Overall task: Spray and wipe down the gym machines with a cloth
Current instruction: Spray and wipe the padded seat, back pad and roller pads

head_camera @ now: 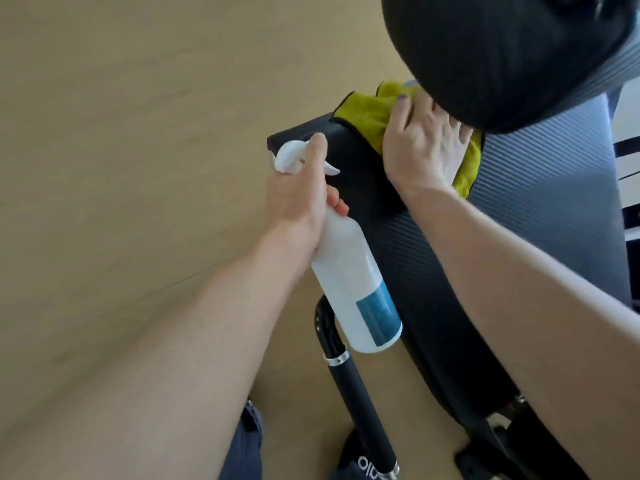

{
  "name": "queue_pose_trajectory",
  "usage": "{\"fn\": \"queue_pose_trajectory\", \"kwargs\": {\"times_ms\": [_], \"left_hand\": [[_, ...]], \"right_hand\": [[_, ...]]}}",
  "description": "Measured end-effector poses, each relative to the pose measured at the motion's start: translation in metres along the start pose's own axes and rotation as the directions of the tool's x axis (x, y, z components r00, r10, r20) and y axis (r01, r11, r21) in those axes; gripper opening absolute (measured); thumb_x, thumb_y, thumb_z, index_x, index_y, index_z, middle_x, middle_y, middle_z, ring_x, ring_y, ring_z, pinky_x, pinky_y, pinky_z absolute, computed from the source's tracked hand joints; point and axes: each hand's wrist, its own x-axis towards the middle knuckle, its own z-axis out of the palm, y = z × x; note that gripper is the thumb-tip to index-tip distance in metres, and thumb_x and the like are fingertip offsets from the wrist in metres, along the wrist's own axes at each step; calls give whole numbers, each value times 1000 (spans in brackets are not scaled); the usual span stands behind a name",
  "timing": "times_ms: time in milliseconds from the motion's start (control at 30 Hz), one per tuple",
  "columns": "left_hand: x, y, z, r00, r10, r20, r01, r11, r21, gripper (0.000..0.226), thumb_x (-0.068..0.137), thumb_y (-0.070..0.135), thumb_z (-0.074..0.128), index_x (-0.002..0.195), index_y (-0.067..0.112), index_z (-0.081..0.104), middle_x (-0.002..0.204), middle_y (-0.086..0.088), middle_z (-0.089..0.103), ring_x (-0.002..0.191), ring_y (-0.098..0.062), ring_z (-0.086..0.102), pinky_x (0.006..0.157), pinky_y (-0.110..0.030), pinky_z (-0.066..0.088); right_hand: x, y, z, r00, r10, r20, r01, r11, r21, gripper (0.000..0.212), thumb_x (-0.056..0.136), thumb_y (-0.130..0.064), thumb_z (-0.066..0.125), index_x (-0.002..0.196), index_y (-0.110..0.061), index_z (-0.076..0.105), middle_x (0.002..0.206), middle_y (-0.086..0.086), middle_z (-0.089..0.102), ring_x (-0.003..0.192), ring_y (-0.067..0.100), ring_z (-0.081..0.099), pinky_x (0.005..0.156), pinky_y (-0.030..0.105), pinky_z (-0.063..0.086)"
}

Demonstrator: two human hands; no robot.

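A yellow-green microfibre cloth [372, 114] with a dark stitched edge lies bunched on the far end of a black ribbed vinyl seat pad [540, 188] of a gym machine, toward one o'clock in the view, and a person's right hand [420, 142] lies flat on it, fingers straight and spread, pressing the cloth onto the pad; the fingertips reach under the black rounded cushion [498, 53] that overhangs the pad at the top right and are partly hidden by it. The left hand [298, 199], at about eleven o'clock of the frame's centre, has its grip closed round the neck of a white plastic spray bottle [356, 282] with a blue label, fingers curled about the neck below the white trigger head [289, 157], the thumb lying up along it. The bottle is tilted, its nozzle end pointing toward ten o'clock and its base hanging toward five o'clock, just beside the near edge of the seat pad. Below the bottle, at six o'clock, a black curved metal handle bar [360, 407] with a chrome ring runs down out of the frame. Both bare forearms enter from the lower edge. A pale beige wood-look floor [138, 133] fills the left half, and dark blue trouser fabric [242, 445] shows at the bottom.
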Motion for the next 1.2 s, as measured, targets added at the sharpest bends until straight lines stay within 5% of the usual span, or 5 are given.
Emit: {"fn": "queue_pose_trajectory", "kwargs": {"times_ms": [300, 567, 733, 967, 1200], "left_hand": [[-2, -2, -23, 989, -112, 98, 124, 985, -123, 42, 96, 52, 63, 71, 22, 47, 52, -1, 45, 45, -18, 49, 68, -36, 48], [18, 27, -67, 993, -93, 72, 108, 964, -244, 39, 96, 52, 61, 80, 20, 47, 53, 1, 39, 49, -19, 45, 69, -35, 46], [33, 29, -83, 998, 66, -10, -66, 998, 6, 49, 95, 54, 62, 66, 17, 48, 49, -3, 44, 49, -23, 51, 67, -35, 50], [26, -7, -90, 939, 183, 291, -319, 776, 544, 71, 98, 62, 50, 85, -6, 67, 57, -20, 63, 52, -20, 61, 70, -32, 54], [33, -18, -89, 936, 263, 235, -353, 688, 633, 25, 84, 28, 67, 71, 7, 63, 48, -5, 57, 44, -17, 50, 51, -29, 43]], "right_hand": [[-99, 34, -3, 948, -280, 153, 299, 946, -126, 57, 105, -43, 24, 160, -35, 10, 169, 2, 5, 155, 24, -1, 125, 50, 1], [-2, -44, -14, 928, 362, 87, -370, 923, 106, 51, 106, -40, 27, 152, -23, 39, 162, 1, 29, 149, 21, 21, 119, 33, 8], [-53, -55, 12, 996, -70, 47, 74, 993, -96, 61, 102, -48, 18, 157, -26, 29, 167, 1, 16, 155, 24, 2, 124, 53, -2], [-113, 29, 1, 882, -453, 127, 467, 877, -112, 57, 107, -45, 25, 161, -26, 18, 168, 3, 10, 155, 25, 5, 125, 49, 7], [-110, 72, 7, 995, 86, -41, -87, 996, -29, 58, 103, -39, 15, 161, -33, 11, 169, -5, 5, 155, 19, 3, 125, 45, 4]]}}
